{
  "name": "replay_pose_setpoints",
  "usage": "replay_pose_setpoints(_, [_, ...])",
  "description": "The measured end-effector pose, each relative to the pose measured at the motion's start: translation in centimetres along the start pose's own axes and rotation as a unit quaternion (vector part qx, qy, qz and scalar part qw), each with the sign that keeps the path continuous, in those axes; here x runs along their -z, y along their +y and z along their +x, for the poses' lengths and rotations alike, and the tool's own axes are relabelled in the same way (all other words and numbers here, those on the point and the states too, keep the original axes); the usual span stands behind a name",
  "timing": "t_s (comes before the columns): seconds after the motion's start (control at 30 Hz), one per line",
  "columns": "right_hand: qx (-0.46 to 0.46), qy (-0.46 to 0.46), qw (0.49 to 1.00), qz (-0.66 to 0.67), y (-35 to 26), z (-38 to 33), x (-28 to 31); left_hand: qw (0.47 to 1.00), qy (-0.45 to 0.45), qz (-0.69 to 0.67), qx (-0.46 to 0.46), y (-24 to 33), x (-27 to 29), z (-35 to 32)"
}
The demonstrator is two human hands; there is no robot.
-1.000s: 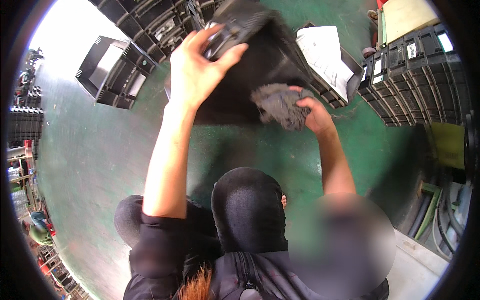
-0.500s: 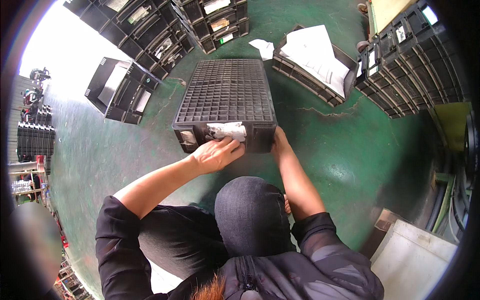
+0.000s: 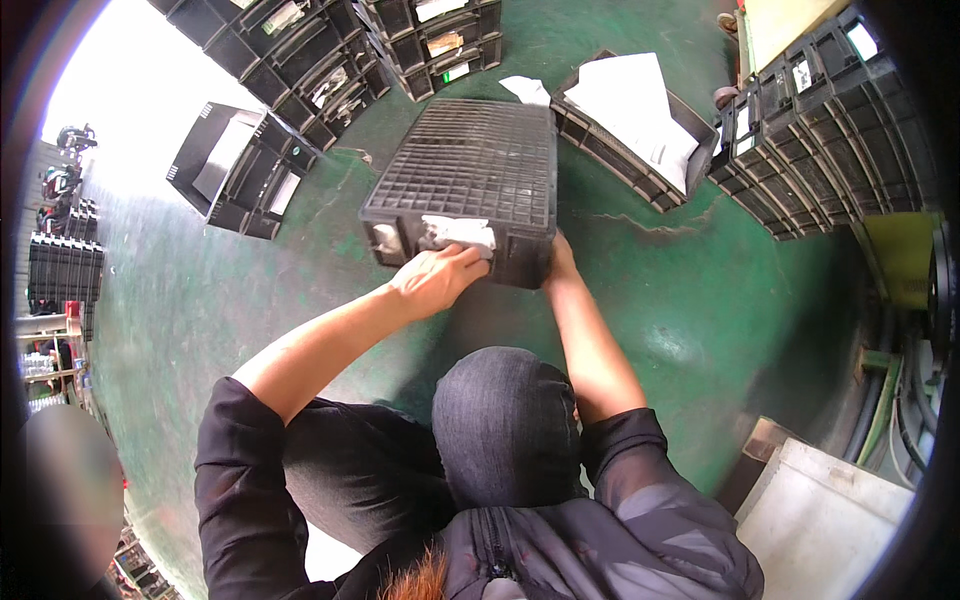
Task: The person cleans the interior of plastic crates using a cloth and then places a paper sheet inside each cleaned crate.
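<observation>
Now, starting at your far left, stacks of black crates (image 3: pixel 62 270) stand at the rim of the view, and nearer in a black crate (image 3: pixel 240 170) with pale sheets inside sits on the green floor (image 3: pixel 200 300). Behind it, rows of black crates (image 3: pixel 300 50) run along the top of the view.

Your left hand (image 3: pixel 435 280) lies against the near wall of the upturned black crate (image 3: pixel 465 180), which rests bottom up on the floor right in front of you, its gridded underside facing the camera. Your fingers (image 3: pixel 470 258) are curled loosely, their tips touching the white label (image 3: pixel 458 232) stuck on that near wall; they press on it rather than close around anything.

Your right hand (image 3: pixel 560 262) meets the crate's near right corner. Most of it is hidden behind the corner, so you cannot tell whether those fingers are open or gripping.

Just beyond the upturned crate, to the right, an open crate holds white paper (image 3: pixel 635 100), with a loose white scrap (image 3: pixel 527 90) beside it. Farther right stands a tall stack of black crates (image 3: pixel 830 130), and a white box (image 3: pixel 820 520) sits at lower right.
</observation>
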State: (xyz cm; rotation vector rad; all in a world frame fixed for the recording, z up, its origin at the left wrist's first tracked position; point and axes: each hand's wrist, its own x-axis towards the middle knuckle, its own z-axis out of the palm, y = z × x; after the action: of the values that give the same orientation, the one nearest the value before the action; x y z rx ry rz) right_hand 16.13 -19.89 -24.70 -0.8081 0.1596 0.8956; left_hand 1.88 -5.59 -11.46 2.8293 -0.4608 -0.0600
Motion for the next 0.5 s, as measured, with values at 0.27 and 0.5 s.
replay_pose_setpoints(0.27, [0.004, 0.074, 0.995, -0.059, -0.9, 0.5, 1.1, 0.997, 0.070, 0.006, 0.004, 0.0, 0.2, 0.7])
replay_pose_setpoints(0.5, [0.030, 0.037, 0.847, -0.529, -18.0, -9.4, -7.9, 0.933, 0.299, -0.056, 0.192, -2.5, 12.9, 4.7])
